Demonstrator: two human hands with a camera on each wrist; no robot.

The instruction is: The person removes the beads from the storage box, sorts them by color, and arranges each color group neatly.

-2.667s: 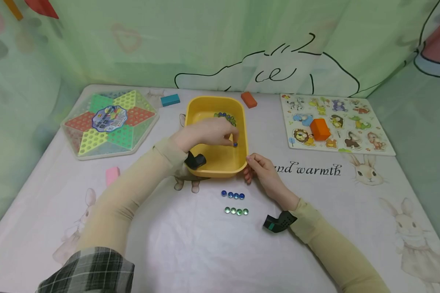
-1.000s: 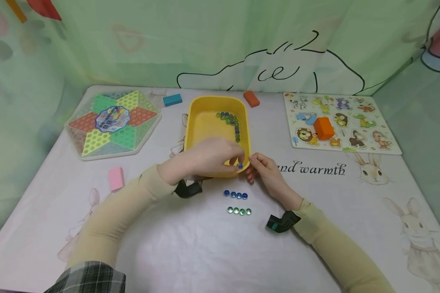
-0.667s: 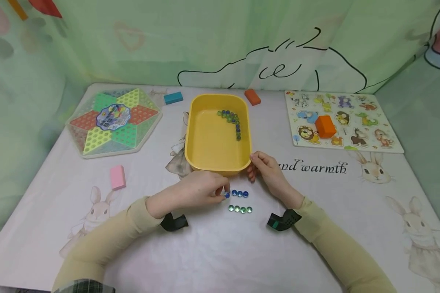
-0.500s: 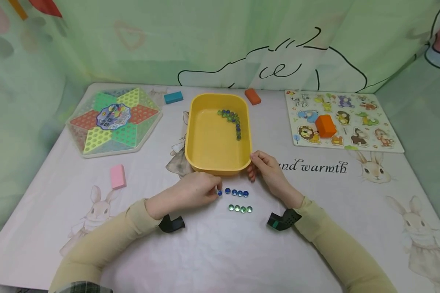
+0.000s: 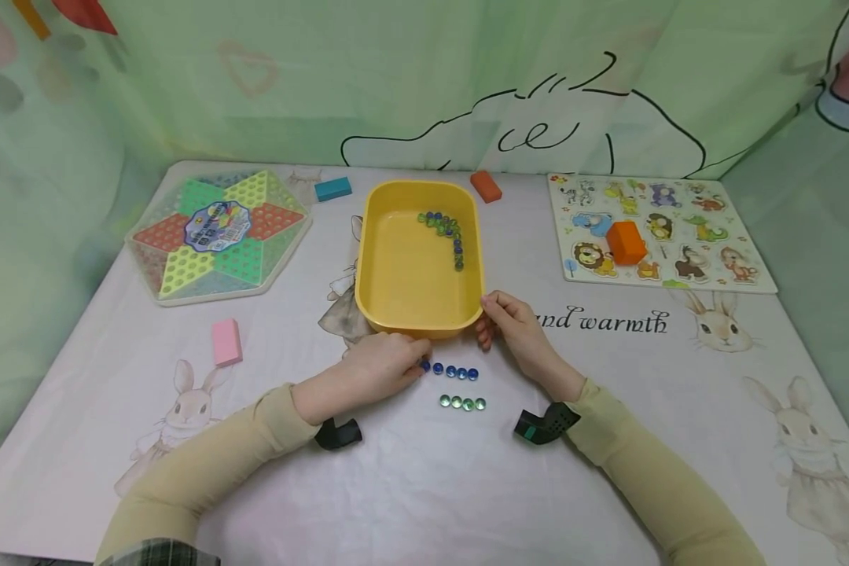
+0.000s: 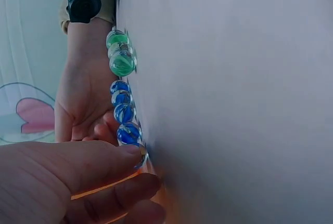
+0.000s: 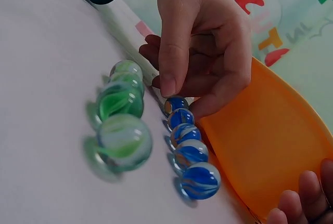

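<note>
My left hand (image 5: 376,365) pinches a blue marble (image 7: 176,105) between thumb and forefinger at the left end of a row of several blue glass marbles (image 5: 451,371). In the left wrist view, the thumb partly covers this marble (image 6: 139,157). A second row, of green marbles (image 5: 463,402), lies nearer to me on the tablecloth. My right hand (image 5: 520,338) grips the near right corner of a yellow tub (image 5: 417,318), thumb at the rim and the other fingers curled below. Several green and blue marbles (image 5: 457,246) lie inside the tub along its right side.
A hexagonal star-patterned game board (image 5: 219,236) lies back left, an animal puzzle board (image 5: 665,275) with an orange block (image 5: 626,243) on it back right. Pink (image 5: 226,342), blue (image 5: 333,189) and orange-red blocks (image 5: 486,186) lie around the tub. A green curtain (image 5: 290,79) hangs behind.
My left hand has carried the blue marble out of the tub, toward me, and brought it down at the left end of the blue row. The right hand has stayed at the tub's corner.
</note>
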